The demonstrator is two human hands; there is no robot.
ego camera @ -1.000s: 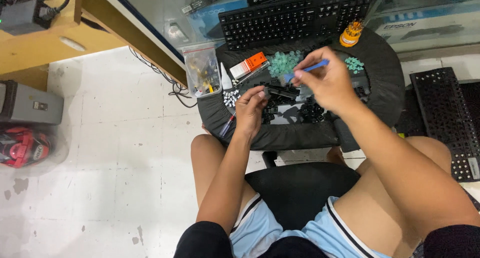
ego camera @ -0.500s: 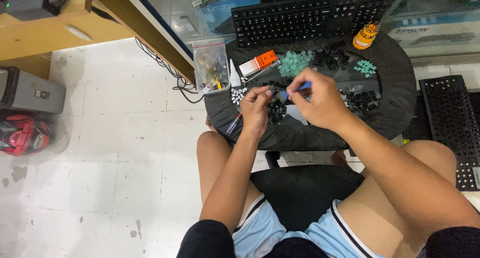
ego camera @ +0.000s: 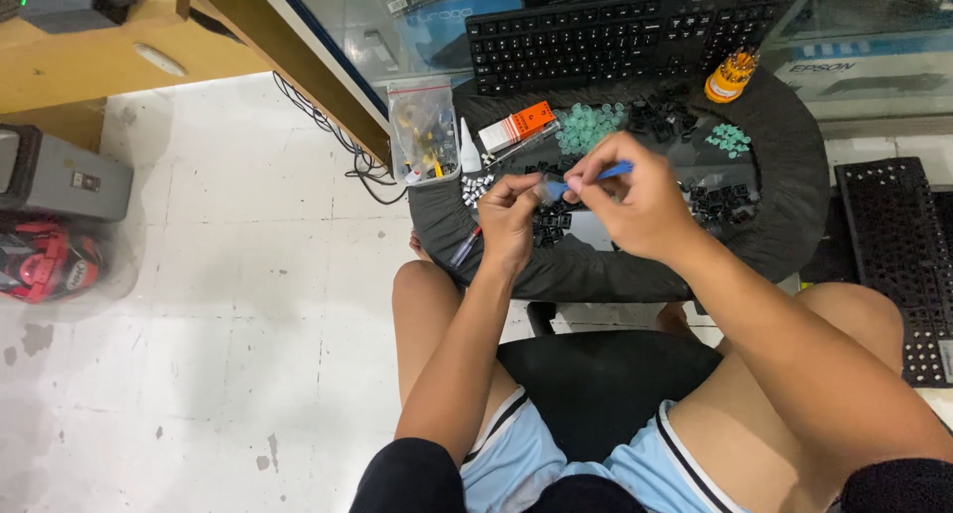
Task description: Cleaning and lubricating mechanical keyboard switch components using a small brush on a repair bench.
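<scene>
So on the round black counter [ego camera: 794, 175] there's a clear zip bag [ego camera: 423, 131] of small bits at the left edge, with a little orange-and-white box [ego camera: 516, 127] lying flat just right of it. An orange round holder [ego camera: 732, 76] stands at the far right, near a black keyboard [ego camera: 625, 31] at the back. A pile of pale green caps [ego camera: 586, 126] sits between box and holder.

Both forearms reach forward over the knees, hands meeting mid-counter. The left hand [ego camera: 509, 220] pinches something tiny, too small to make out. The right hand [ego camera: 635, 200] is pinching a blue tool [ego camera: 586, 178], tip pointing at the left fingers, just above the loose black keycaps [ego camera: 551, 225].

Compared with a moment ago, the hands look to have lifted slightly and closed in together.
</scene>
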